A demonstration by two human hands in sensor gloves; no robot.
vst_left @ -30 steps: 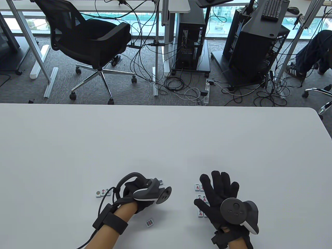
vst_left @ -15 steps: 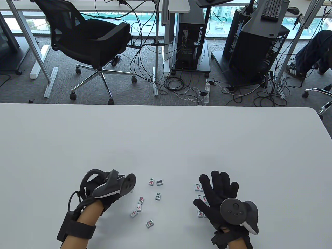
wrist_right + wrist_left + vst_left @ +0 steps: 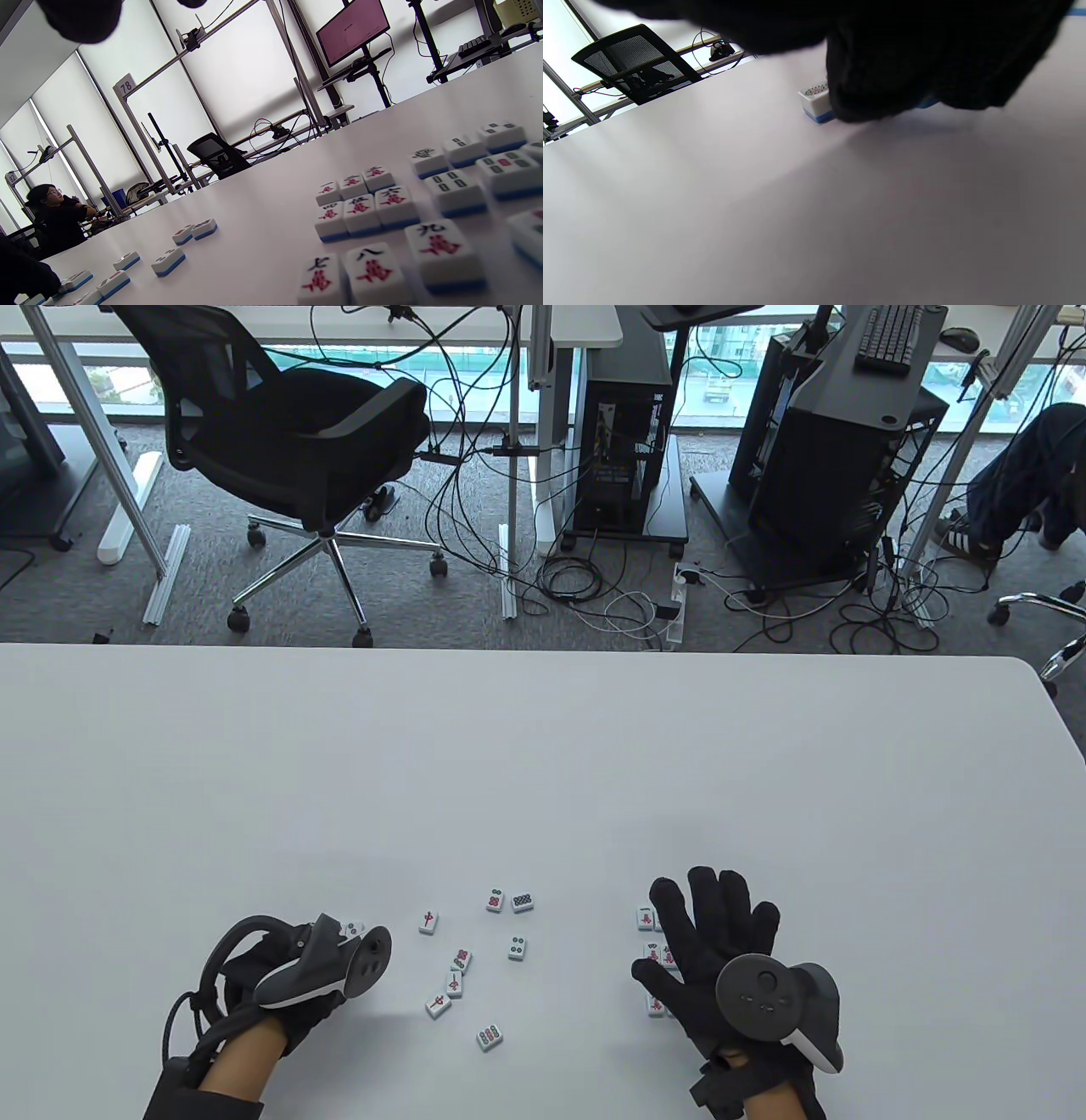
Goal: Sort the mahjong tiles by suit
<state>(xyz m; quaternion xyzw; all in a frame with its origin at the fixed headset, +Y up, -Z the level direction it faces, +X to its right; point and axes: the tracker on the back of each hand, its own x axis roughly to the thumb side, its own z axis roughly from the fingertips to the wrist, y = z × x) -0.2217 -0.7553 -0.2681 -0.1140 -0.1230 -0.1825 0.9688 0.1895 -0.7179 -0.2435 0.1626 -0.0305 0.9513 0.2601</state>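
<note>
We find the left hand [image 3: 288, 984] at the tabletop's [image 3: 543, 763] near left, fingers pressing a dot tile [image 3: 816, 103]; curl or pinch unclear. Right hand [image 3: 721, 959] lies spread flat over sorted character tiles [image 3: 360, 207]. Loose tiles [image 3: 462, 963] sit between. We advise seating it squarely beside matching dots.

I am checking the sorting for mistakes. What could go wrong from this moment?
1. The left hand covers its tiles, so one could slide away unseen.
2. The right hand lies spread over the sorted character tiles; lifting it carelessly may break their rows.
3. The loose tiles lie mixed, so a suit may be misread.
</note>
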